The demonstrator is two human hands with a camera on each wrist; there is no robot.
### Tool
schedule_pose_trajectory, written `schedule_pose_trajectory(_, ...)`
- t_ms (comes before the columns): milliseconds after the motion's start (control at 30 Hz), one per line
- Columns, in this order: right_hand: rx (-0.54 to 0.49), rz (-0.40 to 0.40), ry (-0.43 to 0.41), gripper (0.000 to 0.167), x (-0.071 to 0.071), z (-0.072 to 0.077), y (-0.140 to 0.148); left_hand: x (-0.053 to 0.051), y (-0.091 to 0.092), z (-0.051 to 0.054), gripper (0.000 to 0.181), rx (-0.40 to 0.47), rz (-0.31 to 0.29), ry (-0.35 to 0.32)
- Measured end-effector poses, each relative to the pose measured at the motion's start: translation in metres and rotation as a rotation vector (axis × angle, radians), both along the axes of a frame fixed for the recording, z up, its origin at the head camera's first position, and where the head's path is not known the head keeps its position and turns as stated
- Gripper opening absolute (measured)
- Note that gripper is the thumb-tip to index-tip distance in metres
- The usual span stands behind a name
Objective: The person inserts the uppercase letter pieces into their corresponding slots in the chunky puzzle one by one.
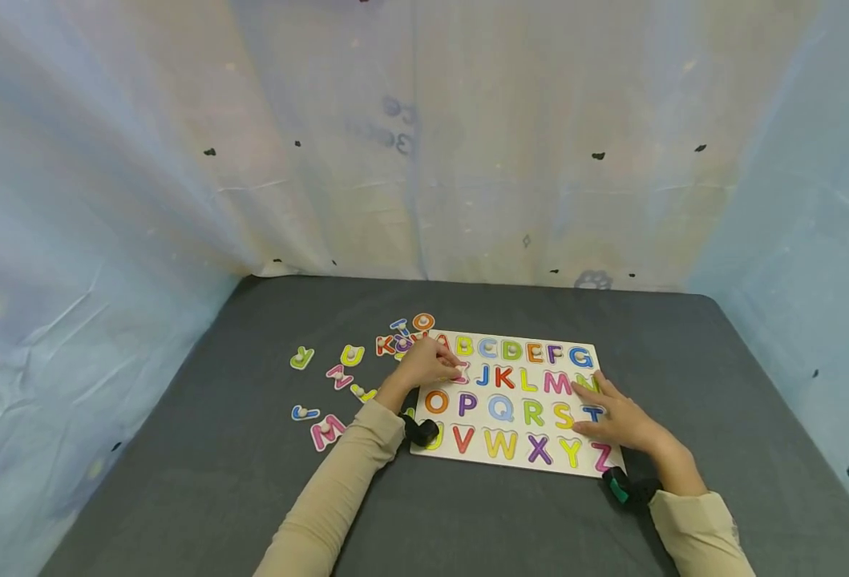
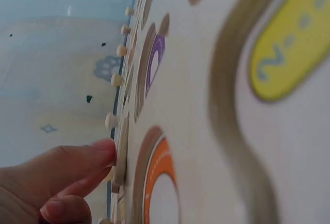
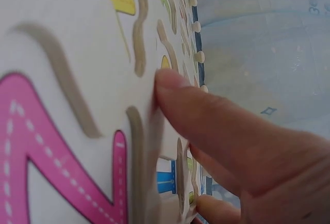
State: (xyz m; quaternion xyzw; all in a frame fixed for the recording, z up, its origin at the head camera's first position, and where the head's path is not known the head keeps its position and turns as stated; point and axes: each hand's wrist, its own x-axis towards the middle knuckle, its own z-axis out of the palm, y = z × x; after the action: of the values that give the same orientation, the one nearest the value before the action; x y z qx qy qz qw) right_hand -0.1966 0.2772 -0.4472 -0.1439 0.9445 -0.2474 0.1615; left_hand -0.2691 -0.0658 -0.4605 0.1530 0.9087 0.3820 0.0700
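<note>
The left hand (image 1: 427,365) reaches over the left side of a white wooden alphabet puzzle board (image 1: 482,461). Its fingers pinch a pink letter piece (image 1: 461,373) in the second row. In the left wrist view a fingertip (image 2: 105,152) touches the edge of this wooden piece (image 2: 121,154), which stands slightly proud of the board. Which letter it is cannot be made out. At the board's right side the right hand (image 1: 615,413) rests with spread fingers near the printed S and T. Its thumb (image 3: 178,90) presses on the board in the right wrist view.
Knobbed letters fill part of the top row, such as the blue G (image 1: 580,357). Left of the board lie loose letters, among them a pink M (image 1: 326,431), a green Y (image 1: 301,358), a yellow U (image 1: 352,355) and an orange O (image 1: 423,321). Dark cloth (image 1: 200,481) covers the table.
</note>
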Motion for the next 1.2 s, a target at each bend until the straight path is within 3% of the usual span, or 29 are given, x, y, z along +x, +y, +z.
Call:
schedule_pose_trajectory(333,0.006,0.002,-0.002,0.085,-0.004,0.002,-0.001,-0.001,0.003,0.004,0.016,-0.023,0.04,-0.02)
schedule_pose_trajectory(567,0.004,-0.001,-0.009,0.085,0.0,0.0,0.0,0.009,-0.007,0.014,0.025,0.08,-0.002,-0.058)
schedule_pose_trajectory(733,-0.002,0.005,-0.005,0.085,-0.001,-0.001,-0.001,0.02,-0.025,0.027,0.025,0.157,-0.013,-0.017)
schedule_pose_trajectory(867,0.005,0.003,-0.011,0.085,-0.001,-0.001,-0.002,0.029,-0.044,0.034,0.024,0.199,0.013,-0.021)
schedule_pose_trajectory(1200,0.002,0.009,0.007,0.084,-0.001,0.0,0.001,0.046,-0.096,0.041,0.027,0.173,-0.04,0.01)
